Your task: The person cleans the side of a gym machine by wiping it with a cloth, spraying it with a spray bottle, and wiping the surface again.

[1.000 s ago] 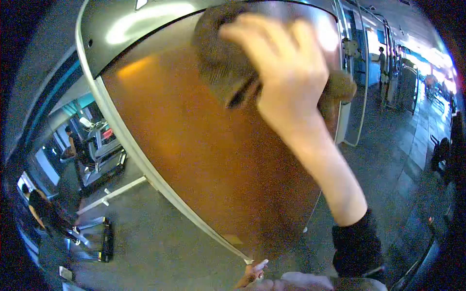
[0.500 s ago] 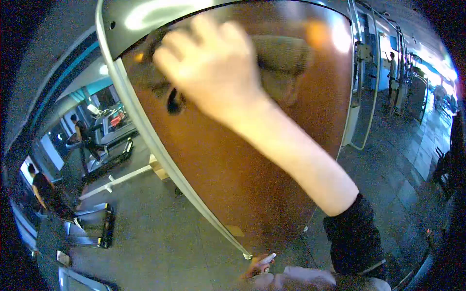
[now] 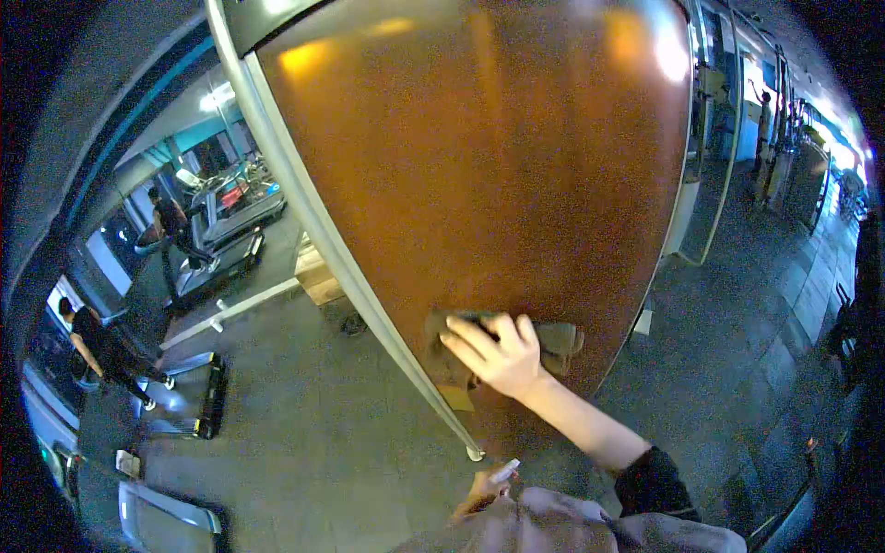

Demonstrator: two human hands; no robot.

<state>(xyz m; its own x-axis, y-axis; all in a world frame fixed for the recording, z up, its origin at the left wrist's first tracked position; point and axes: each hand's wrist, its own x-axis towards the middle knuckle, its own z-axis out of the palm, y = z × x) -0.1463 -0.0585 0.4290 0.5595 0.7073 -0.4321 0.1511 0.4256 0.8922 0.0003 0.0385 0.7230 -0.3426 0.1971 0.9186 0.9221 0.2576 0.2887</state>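
A glossy brown panel [image 3: 479, 184] in a pale metal frame fills the middle of the head view. Low on this panel, my right hand [image 3: 505, 358] presses a dark, greyish cloth [image 3: 560, 346] against the surface, fingers pointing up and left. Parts of the cloth stick out on both sides of the hand; the rest is hidden under it. At the bottom, near the frame's lower corner, my left hand [image 3: 477, 493] is closed around a small white object [image 3: 504, 472] that resembles a spray bottle's head. Its lower part is out of sight.
To the left, two people are on treadmills [image 3: 184, 396], with a white bar [image 3: 230, 311] and a wooden box [image 3: 318, 276] on the dark floor near the panel. Gym machines with upright frames [image 3: 710, 138] and another person [image 3: 764, 120] stand at the right.
My right hand has moved with the cloth from the panel's upper part down to its lower part. The left hand stays low, holding the white object. The view has shifted slightly.
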